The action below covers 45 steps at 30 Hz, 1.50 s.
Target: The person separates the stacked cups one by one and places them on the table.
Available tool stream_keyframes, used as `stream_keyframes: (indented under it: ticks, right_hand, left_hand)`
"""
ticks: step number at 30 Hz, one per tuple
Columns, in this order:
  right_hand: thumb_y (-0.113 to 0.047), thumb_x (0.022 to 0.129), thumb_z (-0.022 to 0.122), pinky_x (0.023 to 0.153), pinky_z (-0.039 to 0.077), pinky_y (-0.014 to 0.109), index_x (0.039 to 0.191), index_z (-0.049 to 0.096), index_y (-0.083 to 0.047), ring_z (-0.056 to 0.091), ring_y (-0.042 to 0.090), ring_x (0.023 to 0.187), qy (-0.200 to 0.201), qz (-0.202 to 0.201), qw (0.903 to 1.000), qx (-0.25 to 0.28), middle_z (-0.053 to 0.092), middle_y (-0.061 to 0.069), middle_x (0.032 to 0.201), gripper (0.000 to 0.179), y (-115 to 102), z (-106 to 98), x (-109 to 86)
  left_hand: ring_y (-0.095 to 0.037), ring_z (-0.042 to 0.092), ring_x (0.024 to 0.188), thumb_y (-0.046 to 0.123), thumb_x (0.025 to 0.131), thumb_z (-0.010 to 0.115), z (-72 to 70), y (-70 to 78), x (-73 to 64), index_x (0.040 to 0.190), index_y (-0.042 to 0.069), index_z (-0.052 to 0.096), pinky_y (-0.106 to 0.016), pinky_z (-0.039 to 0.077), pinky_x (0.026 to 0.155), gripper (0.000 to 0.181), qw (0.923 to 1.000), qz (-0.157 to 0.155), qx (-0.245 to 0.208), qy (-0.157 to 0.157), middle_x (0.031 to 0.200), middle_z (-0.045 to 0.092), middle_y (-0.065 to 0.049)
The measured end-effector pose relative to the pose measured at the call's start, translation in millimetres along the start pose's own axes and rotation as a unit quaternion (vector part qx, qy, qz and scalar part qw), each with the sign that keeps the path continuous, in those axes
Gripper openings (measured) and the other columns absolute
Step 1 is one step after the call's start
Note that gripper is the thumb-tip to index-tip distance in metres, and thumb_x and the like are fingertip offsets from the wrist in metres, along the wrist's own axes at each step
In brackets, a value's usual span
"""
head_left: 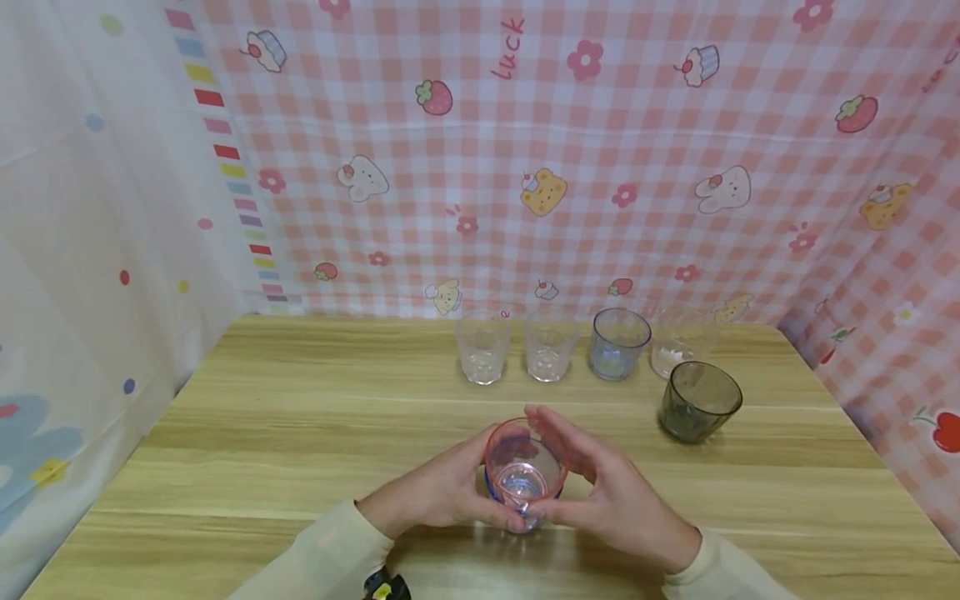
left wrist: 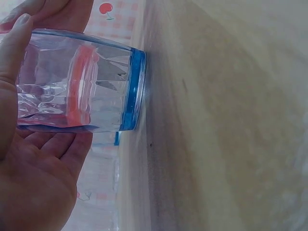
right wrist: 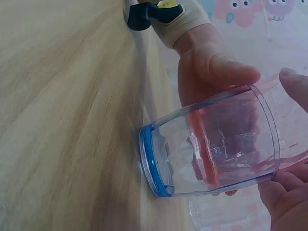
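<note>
A pink-tinted glass [head_left: 525, 458] sits nested inside a clear glass with a blue base [right wrist: 155, 166], between my two hands. The outer glass's base is right at the wooden tabletop, and the pink base [right wrist: 206, 149] shows through its wall about midway down. My left hand [head_left: 453, 487] curls round the outer glass from the left, thumb in front and fingers behind. From the right, my right hand [head_left: 618, 496] grips higher up; in the right wrist view its thumb lies on the pink glass and its fingers are near the outer rim.
Along the back of the table [head_left: 262, 417] stand a clear glass [head_left: 482, 354], a second clear glass [head_left: 549, 354], a bluish glass [head_left: 618, 346] and a wider clear glass [head_left: 671, 354]. A dark grey glass [head_left: 696, 404] stands nearer, at right. A checked cloth [head_left: 480, 167] hangs behind.
</note>
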State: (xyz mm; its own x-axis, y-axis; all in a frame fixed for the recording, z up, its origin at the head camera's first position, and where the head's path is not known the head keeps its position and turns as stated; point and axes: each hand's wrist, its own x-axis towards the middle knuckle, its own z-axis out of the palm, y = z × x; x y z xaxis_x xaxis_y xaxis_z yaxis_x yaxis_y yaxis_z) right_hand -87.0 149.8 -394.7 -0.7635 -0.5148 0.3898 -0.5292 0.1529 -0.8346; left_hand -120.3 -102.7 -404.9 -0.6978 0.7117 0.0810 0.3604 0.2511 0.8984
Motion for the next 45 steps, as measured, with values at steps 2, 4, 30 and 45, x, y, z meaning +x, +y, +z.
stream_keyframes:
  ticks: [2, 4, 30, 45]
  right_hand:
    - [-0.014, 0.088, 0.091, 0.116, 0.049, 0.020, 0.164, 0.043, -0.006, 0.052, 0.005, 0.149, 0.004, 0.006, 1.0000, -0.006, 0.054, 0.017, 0.162, 0.090, 0, 0, 0.4]
    - [-0.015, 0.088, 0.091, 0.114, 0.051, 0.020, 0.162, 0.046, -0.006, 0.054, 0.004, 0.146, 0.011, 0.015, 0.9998, -0.009, 0.058, 0.016, 0.160, 0.088, 1, 0, 0.3]
    - [-0.008, 0.083, 0.094, 0.111, 0.051, 0.017, 0.158, 0.050, -0.001, 0.057, -0.001, 0.141, 0.038, 0.023, 0.9990, -0.002, 0.062, 0.018, 0.155, 0.088, -20, -12, 4.6]
    - [0.006, 0.080, 0.091, 0.106, 0.056, 0.019, 0.158, 0.052, -0.005, 0.064, 0.006, 0.137, 0.075, -0.039, 0.9962, -0.021, 0.064, 0.023, 0.151, 0.089, -35, -29, 8.0]
  left_hand:
    - [-0.014, 0.057, 0.141, 0.019, 0.082, 0.097, -0.1, -0.1, 0.2, 0.160, 0.025, 0.043, -0.036, 0.037, 0.128, 0.095, 1.0000, 0.004, 0.003, 0.000, 0.150, 0.062, 0.001]
    - [-0.014, 0.057, 0.141, 0.017, 0.082, 0.097, -0.1, 0.1, 0.2, 0.159, 0.025, 0.043, -0.036, 0.038, 0.128, 0.094, 1.0000, 0.009, 0.002, -0.002, 0.150, 0.063, 0.000]
    - [-0.013, 0.056, 0.140, 0.025, 0.084, 0.096, -0.3, 0.7, -0.5, 0.156, 0.024, 0.045, -0.039, 0.038, 0.128, 0.088, 0.9995, -0.014, 0.026, -0.005, 0.147, 0.064, 0.003]
    - [-0.015, 0.057, 0.139, 0.028, 0.082, 0.098, 0.1, 2.3, -2.1, 0.152, 0.022, 0.048, -0.039, 0.042, 0.124, 0.087, 0.9978, -0.037, 0.054, 0.005, 0.148, 0.064, 0.000]
